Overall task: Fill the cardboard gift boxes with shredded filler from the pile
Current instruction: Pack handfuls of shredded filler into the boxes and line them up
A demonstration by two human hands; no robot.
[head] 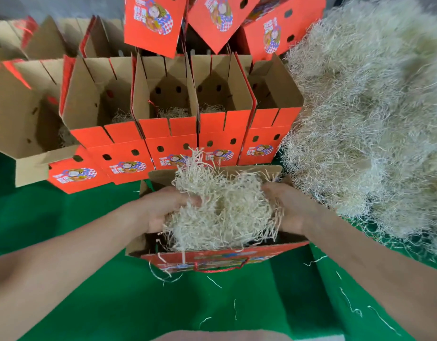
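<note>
At centre frame, the left hand (pixel 163 207) and right hand (pixel 291 207) clasp a clump of shredded filler (pixel 222 207) from both sides, fingers apparently curled into it though half buried, bunching it at the mouth of the open gift box (pixel 217 260) beside the pile (pixel 372 119) at right.

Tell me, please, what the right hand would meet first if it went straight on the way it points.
The wad of filler that the right hand holds over the open box; beyond it probably the left hand, though depth is unclear.
</note>
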